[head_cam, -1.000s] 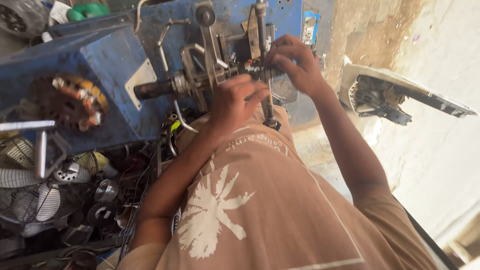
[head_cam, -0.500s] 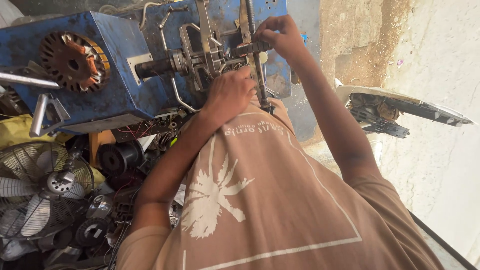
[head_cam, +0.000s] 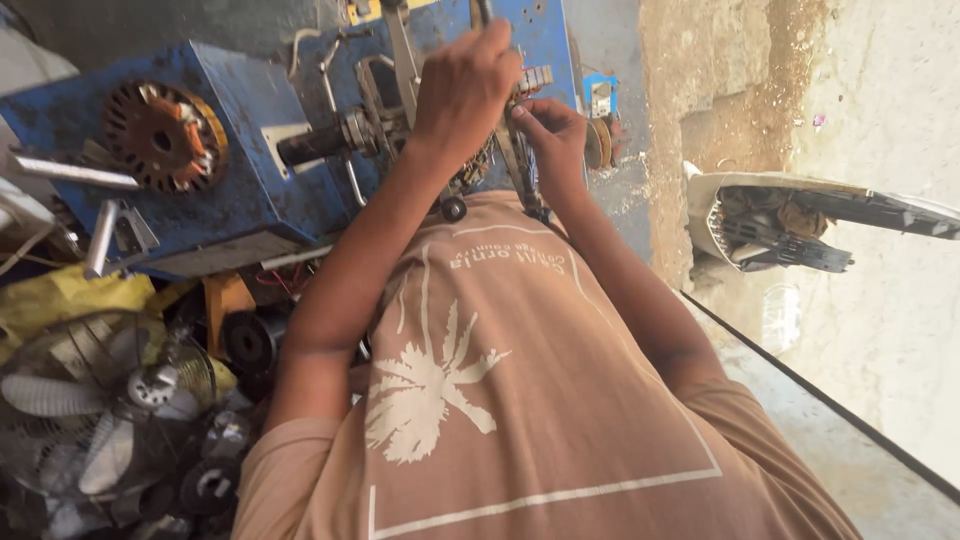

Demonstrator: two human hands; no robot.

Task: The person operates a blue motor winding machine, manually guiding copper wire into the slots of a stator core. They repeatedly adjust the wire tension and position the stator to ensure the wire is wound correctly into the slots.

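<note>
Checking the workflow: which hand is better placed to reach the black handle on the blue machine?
Probably the left hand: it grips the metal frame, nearer the black handle. The right hand sits farther right, at a small part.

Motor stator (head_cam: 165,135), copper-wound, on top of the blue housing | fan with white blades (head_cam: 75,425) in a wire guard, lower left | yellow sheet (head_cam: 60,300) just above the fan | black round motor parts (head_cam: 215,470) beside the fan | opened white appliance casing (head_cam: 800,225) at right, near the pale wall (head_cam: 880,100)
</note>
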